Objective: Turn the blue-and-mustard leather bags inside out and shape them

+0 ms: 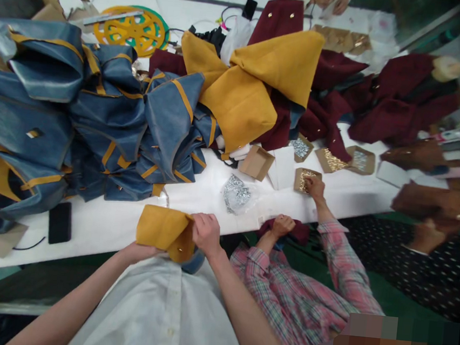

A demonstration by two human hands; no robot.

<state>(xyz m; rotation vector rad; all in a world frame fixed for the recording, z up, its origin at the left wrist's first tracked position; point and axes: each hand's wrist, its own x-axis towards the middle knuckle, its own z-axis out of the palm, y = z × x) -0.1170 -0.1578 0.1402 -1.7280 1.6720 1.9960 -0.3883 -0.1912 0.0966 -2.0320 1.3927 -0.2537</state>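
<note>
A yellow fabric piece [163, 228] is held close to my body at the table's front edge, with a small metal stud and a bit of blue showing at its lower right. My right hand [206, 233] grips its right edge with the fingers closed. Under its lower left side lies my left hand [143, 252], its fingers mostly hidden by the fabric. Blue bags with yellow trim [169, 128] are piled behind and to the left. A clear bag of silver studs [236, 194] lies on the white table beyond my right hand.
A black phone [60, 223] lies at the left. Yellow pieces [244, 106] and dark red pieces [394, 112] are heaped at the back. At my right, a person in a plaid shirt [284, 286] reaches into a small box of gold studs [302, 186]. An opened cardboard box [256, 163] stands nearby.
</note>
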